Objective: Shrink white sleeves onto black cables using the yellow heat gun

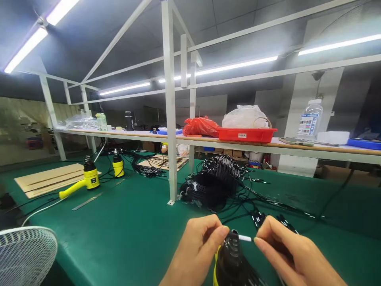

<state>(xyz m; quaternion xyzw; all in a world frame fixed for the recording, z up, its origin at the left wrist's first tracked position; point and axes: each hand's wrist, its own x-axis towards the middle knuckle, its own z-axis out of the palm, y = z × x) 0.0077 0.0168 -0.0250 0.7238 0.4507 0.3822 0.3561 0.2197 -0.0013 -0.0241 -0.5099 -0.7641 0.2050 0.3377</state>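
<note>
"Cable (234,236), near the top of the heat gun (230,258): is that the piece in hand?"

"Yes, it lies across the heat gun's upper end in this view; whether it touches there, I cannot tell."

"And the fingers?"

"The left hand (202,244), left of the heat gun, has thumb and forefinger clamped on the cable's dark part. The right hand (293,250), right of the heat gun, seems to pinch the thin dark end beyond the white sleeve (245,238); that grip is partly hidden."

"Heavy?"

"Light, I'd judge; bendy where it's black, probably stiffer along the sleeve. It looks smooth, so it may roll or slip. Fairly tough, though the thin end might kink under a hard squeeze. I'd hold the dark lengths either side of the sleeve, leaving the sleeve itself bare."

"Which way does it point?"

"Its long axis runs left to right across the heat gun's top, nearly level, dipping slightly rightward. The sleeve sits just right of the heat gun's tip, pointing at the right hand."
</note>
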